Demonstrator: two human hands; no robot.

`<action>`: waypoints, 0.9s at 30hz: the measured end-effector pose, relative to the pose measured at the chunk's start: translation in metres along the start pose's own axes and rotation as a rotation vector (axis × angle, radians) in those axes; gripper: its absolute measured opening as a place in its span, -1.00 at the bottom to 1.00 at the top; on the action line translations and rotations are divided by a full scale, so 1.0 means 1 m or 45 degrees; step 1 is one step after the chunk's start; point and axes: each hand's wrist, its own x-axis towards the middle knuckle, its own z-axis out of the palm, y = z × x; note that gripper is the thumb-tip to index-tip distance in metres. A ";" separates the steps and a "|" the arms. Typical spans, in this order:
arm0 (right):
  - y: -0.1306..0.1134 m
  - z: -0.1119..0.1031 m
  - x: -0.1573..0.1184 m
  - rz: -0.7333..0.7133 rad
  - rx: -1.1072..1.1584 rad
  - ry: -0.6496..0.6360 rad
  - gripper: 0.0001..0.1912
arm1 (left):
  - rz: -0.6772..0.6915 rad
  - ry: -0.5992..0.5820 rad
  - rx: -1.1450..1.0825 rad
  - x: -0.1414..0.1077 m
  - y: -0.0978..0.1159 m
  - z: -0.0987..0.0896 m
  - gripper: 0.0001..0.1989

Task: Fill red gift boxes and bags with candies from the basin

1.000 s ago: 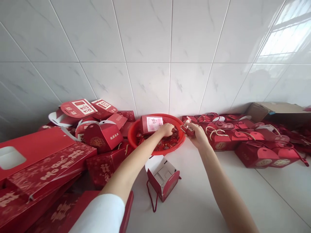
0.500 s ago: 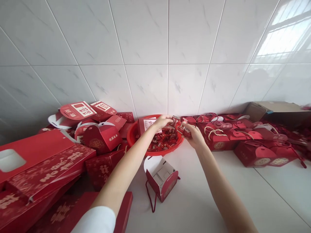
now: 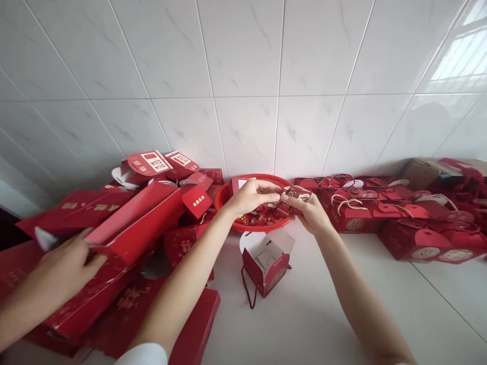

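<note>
Above a red plastic basket point(image 3: 249, 229), my two hands meet around small red wrapped candies point(image 3: 302, 194). My right hand point(image 3: 311, 212) is closed on them from the right, the thumb pressed across the front. My left hand point(image 3: 251, 198) reaches in from the left, its fingertips pinched on the wrappers' left end. More candies point(image 3: 262, 215) fill the basket below, partly hidden by my hands. Just in front of it stands an open red gift box point(image 3: 274, 274) with a white inside and a dark red cord handle. What lies inside this box is hard to make out.
At the left, another person's hand point(image 3: 70, 268) touches a large red box point(image 3: 146, 228) in a heap of red boxes. Closed red gift boxes point(image 3: 350, 215) with cord handles line the right side. A tiled wall point(image 3: 247, 132) rises behind; a cardboard box point(image 3: 422, 172) stands far right.
My hands have come together over the basket, the left moving toward the candies in my right. Another person's hand has appeared at the left, and the large box there is shifted and tilted.
</note>
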 end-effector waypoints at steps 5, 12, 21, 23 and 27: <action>-0.006 0.004 -0.012 0.172 -0.413 -0.395 -0.69 | -0.289 -0.267 0.648 -0.031 0.021 -0.019 -0.83; 0.000 0.024 -0.019 0.297 -0.764 -0.499 -0.78 | -0.537 -0.616 1.101 -0.045 0.025 -0.022 -0.79; 0.006 0.023 -0.019 0.230 -0.740 -0.477 -0.70 | -0.533 -0.885 1.268 -0.053 0.014 -0.008 -0.69; 0.010 0.025 -0.019 0.205 -0.674 -0.491 -0.65 | -0.535 -0.882 1.274 -0.054 0.015 -0.009 -0.68; 0.021 0.031 -0.020 0.142 -0.775 -0.563 -0.56 | -0.540 -0.830 1.271 -0.056 0.017 -0.011 -0.70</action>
